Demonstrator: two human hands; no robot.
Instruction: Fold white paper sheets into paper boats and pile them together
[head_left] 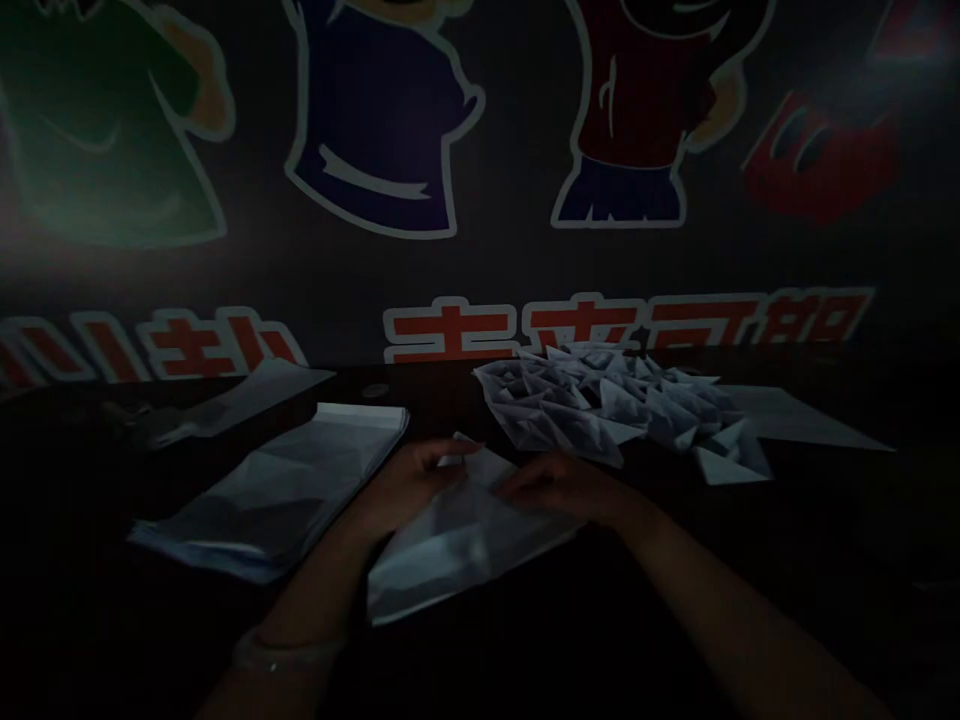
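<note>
A folded sheet of white paper lies on the dark table under both hands. My left hand holds its upper part, fingers over the fold. My right hand presses on its right side, fingertips reaching toward my left hand. To the left of my left hand lies a stack of white paper sheets. A heap of folded paper pieces sits just beyond my right hand. The dim light hides the finer creases.
The dark table's far edge meets a wall mural of cartoon figures with red lettering. A flat paper sheet lies at right, and another sheet rests on a dark raised object at far left.
</note>
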